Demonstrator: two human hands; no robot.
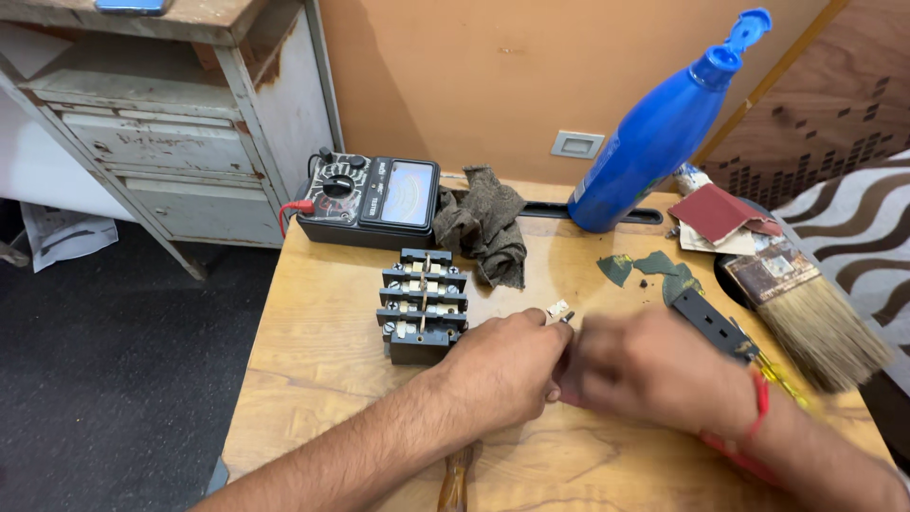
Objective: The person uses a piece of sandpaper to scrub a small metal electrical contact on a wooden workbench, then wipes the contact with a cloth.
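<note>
Pinching a small pale metal part (557, 309) between its closed fingers, the left hand (507, 365) meets the blurred right hand (654, 365), whose grip I cannot tell, above the wooden table (313, 360), just beside a black terminal block (423, 305).

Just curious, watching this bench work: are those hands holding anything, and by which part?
The left hand pinches a small pale metal piece by its lower end. The right hand is blurred; its grip cannot be told.

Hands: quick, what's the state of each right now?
Left hand: closed, pinching a small metal part.
Right hand: motion-blurred, its grip cannot be told.
</note>
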